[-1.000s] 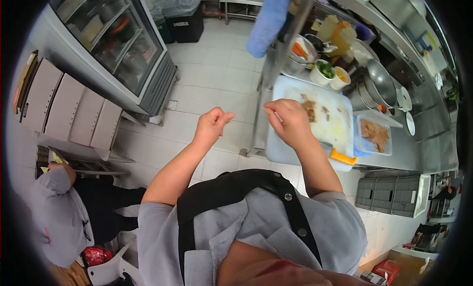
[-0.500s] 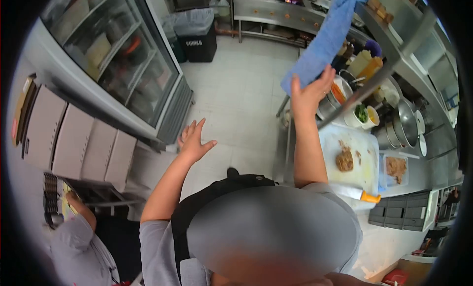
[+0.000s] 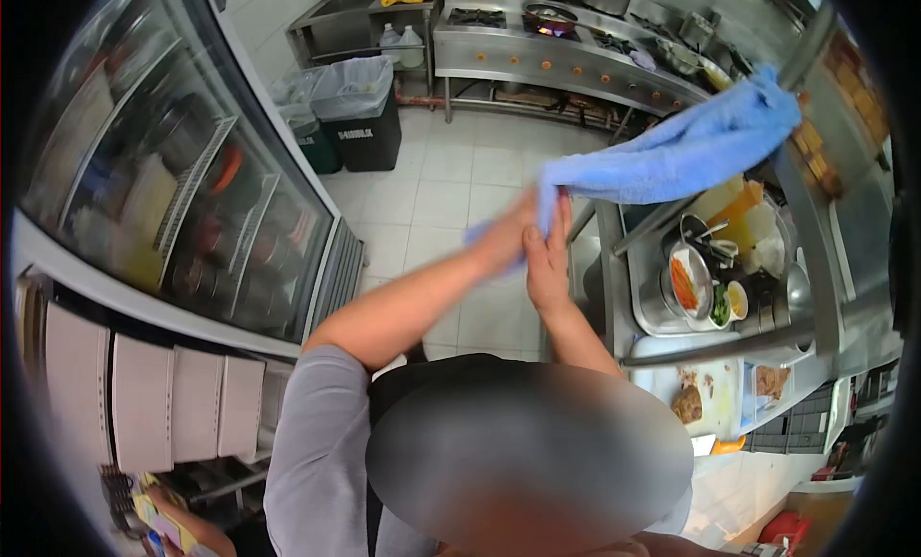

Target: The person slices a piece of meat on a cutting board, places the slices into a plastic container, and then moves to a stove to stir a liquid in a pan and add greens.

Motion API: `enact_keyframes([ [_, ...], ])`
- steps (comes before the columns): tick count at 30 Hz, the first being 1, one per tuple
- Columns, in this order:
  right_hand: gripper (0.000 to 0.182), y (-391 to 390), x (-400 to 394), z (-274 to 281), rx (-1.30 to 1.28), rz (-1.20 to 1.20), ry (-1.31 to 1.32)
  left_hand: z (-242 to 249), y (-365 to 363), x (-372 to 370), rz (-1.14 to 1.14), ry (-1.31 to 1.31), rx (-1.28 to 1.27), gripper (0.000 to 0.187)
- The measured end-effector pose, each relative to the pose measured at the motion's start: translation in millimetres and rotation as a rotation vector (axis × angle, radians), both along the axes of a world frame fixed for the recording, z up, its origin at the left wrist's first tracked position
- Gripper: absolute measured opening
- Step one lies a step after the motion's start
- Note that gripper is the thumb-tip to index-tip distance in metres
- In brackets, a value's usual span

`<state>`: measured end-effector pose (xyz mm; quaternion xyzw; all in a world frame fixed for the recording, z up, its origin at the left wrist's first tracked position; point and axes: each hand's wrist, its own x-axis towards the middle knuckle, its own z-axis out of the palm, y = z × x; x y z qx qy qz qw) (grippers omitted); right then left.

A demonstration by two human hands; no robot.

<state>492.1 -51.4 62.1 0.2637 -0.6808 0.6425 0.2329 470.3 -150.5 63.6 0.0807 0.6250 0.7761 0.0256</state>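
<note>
A blue towel (image 3: 662,168) stretches from a shelf post at the upper right down to my two hands. My left hand (image 3: 508,238), smeared by motion, closes around the towel's lower end. Pressed against it from the right is my right hand (image 3: 549,264), its fingers stretched upward along the cloth and its thumb in front. The towel's end is sandwiched between the palms, and a blurred scrap of blue shows past my left hand. Part of my left hand's fingers is hidden.
A glass-door fridge (image 3: 182,173) stands left, above stacked pale bins (image 3: 144,399). Ahead are a bin (image 3: 369,125) and a stove (image 3: 556,58) with a lit burner. To the right, a counter holds a carrot bowl (image 3: 686,277), a cutting board (image 3: 715,403) and a knife (image 3: 705,446). A person's arm (image 3: 192,523) is lower left.
My left hand has swung right, from bare air to the towel beside my right hand. The towel's lower end has come in between both hands. The view has shifted, showing more stove.
</note>
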Motion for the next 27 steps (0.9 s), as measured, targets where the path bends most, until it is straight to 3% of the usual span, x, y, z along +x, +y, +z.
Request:
enact_keyframes([
  [1,0.036,-7.7,-12.2,-3.7,-0.069,-0.061,-0.023,-6.7,17.4,0.6,-0.067,-0.052,0.137,0.060],
  [3,0.041,-17.0,-43.3,-18.4,-0.207,-0.187,-0.067,-26.2,5.4,-25.8,-0.227,0.085,0.013,0.060],
  [4,0.044,-3.0,-62.9,-31.4,-0.061,-0.275,-0.068,-22.6,-3.3,-31.9,-0.338,0.153,-0.079,0.060],
  [6,0.043,-5.9,-98.3,-75.0,-0.160,-0.352,-0.132,-6.7,-38.0,-55.4,-0.609,0.282,-0.267,0.060],
  [9,0.043,-19.5,-113.8,-60.7,-0.395,-0.378,-0.285,-20.1,-84.5,-113.6,-0.855,0.379,-0.614,0.062],
  [10,0.043,-26.8,-119.1,-52.5,-0.495,-0.371,-0.342,-46.5,-99.8,-138.7,-0.978,0.434,-0.644,0.061],
  [12,0.048,-3.4,-127.8,-104.3,-0.111,-0.398,-0.259,-74.5,-133.9,-177.0,-1.190,0.298,-0.947,0.057],
  [15,0.049,12.7,-130.4,-142.8,0.409,-0.373,-0.242,-112.1,-179.7,-230.5,-1.042,0.061,-1.052,0.054],
  [17,0.050,10.2,-140.8,-191.4,0.328,-0.457,-0.367,-130.2,-204.3,-265.6,-0.913,-0.063,-1.028,0.054],
  [20,0.039,3.6,-183.8,-254.6,0.604,-0.617,-0.582,-160.3,-225.4,-323.6,-0.840,-0.215,-0.824,0.056],
  [22,0.033,5.3,-248.3,-285.5,0.723,-0.155,-1.059,-161.5,-230.8,-350.0,-0.762,-0.198,-0.923,0.057],
  [27,0.033,-63.1,-432.9,-249.9,1.003,-0.106,-0.743,-143.1,-221.0,-431.4,-0.621,-0.261,-0.967,0.062],
])
